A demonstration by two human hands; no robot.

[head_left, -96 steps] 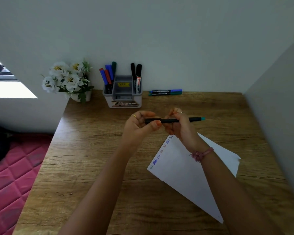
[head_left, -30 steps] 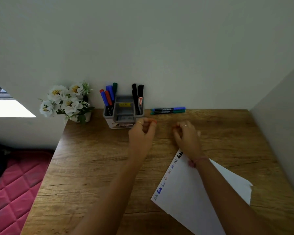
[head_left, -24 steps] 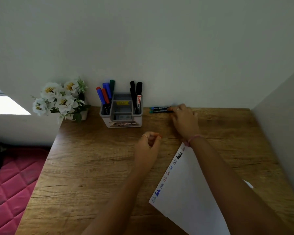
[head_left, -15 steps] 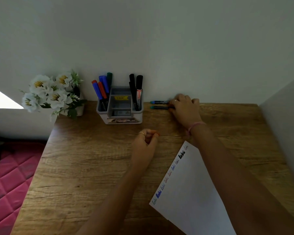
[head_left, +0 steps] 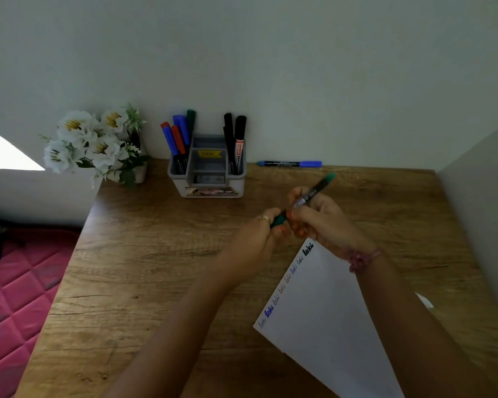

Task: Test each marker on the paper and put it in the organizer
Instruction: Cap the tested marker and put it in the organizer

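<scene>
White flowers (head_left: 91,142) in a pot at the wooden desk's (head_left: 156,268) back-left corner, pink quilted mattress (head_left: 15,305) beside

We see a wooden table (head_left: 161,282) set into a corner, its far edge against the wall. On it near the wall stand a small pot of white flowers (head_left: 98,145) at the left and, just right of it, a grey organizer (head_left: 210,179) holding upright markers. Further right a blue-capped marker (head_left: 289,164) lies flat along the wall, and a white sheet of paper (head_left: 328,326) with handwriting down its left edge lies askew on the near right part.
</scene>
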